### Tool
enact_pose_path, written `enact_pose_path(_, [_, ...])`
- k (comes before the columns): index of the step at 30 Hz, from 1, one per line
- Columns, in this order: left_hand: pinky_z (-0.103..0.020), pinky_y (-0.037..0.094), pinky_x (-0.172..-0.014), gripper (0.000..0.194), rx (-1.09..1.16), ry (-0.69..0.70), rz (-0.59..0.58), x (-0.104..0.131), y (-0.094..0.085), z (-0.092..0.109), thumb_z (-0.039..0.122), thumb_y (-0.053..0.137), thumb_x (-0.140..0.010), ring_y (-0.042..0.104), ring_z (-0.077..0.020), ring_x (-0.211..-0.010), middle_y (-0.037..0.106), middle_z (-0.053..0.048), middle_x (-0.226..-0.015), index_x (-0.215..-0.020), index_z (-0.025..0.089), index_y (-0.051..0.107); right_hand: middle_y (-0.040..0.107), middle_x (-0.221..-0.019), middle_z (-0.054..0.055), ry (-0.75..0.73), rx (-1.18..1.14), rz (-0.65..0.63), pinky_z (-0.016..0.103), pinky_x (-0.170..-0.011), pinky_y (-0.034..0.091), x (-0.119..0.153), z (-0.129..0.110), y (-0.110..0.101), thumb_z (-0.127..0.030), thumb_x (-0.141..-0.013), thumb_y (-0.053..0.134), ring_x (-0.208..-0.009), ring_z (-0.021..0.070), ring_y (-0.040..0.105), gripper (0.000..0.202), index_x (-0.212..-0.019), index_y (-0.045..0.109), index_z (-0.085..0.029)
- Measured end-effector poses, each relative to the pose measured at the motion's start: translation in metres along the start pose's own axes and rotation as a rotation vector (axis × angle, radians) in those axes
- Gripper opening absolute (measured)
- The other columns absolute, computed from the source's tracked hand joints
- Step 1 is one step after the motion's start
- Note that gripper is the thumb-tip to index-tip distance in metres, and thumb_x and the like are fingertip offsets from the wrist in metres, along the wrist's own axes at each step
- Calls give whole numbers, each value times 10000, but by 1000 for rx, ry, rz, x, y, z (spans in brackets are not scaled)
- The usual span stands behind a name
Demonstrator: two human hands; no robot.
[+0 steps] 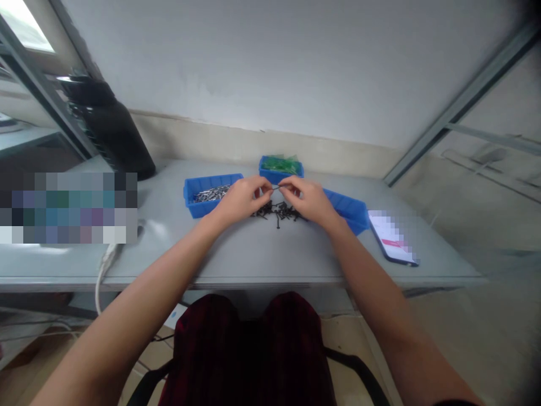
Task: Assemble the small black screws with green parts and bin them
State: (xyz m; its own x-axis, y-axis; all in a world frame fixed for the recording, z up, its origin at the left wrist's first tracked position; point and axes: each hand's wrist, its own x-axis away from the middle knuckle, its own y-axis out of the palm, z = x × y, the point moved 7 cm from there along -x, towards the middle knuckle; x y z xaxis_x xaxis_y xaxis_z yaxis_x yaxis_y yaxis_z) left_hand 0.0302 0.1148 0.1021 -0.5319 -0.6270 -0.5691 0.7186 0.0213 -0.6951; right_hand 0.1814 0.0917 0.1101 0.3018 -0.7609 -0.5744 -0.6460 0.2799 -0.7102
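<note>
A thin dark piece that looks like a black screw (276, 188) spans the gap between my fingertips. My left hand (247, 197) pinches its left end, and my right hand (308, 198) has the other end between thumb and fingers. Just below lies a loose pile of black screws (284, 212) on the grey table. Beside my left hand is a blue bin (196, 210) of silver metal pieces (211, 194), too small to name surely. Behind both hands a smaller blue bin (270, 173) holds green plastic pieces (281, 163). My right hand and wrist partly cover another blue bin (353, 211).
On the right of the table (262, 254) lies a phone (393, 242) with its screen lit. A black bottle (112, 127) stands at the back left, near a blurred-out patch and a white cable (103, 268). The wall (270, 73) rises behind the table.
</note>
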Motion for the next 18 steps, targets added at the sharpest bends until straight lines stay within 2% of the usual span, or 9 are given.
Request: enact_pose_path(18, [-262,463,-675,143,-17,-9,-15,0,-1,1,216,551,-876,605,-130,-707,698,-33,-842,-914,182,684,701,-824,38,17,13,-8,303,-718,445,0,-1,0,-366,-928,533,-699,174,591,227,-998,683,-209])
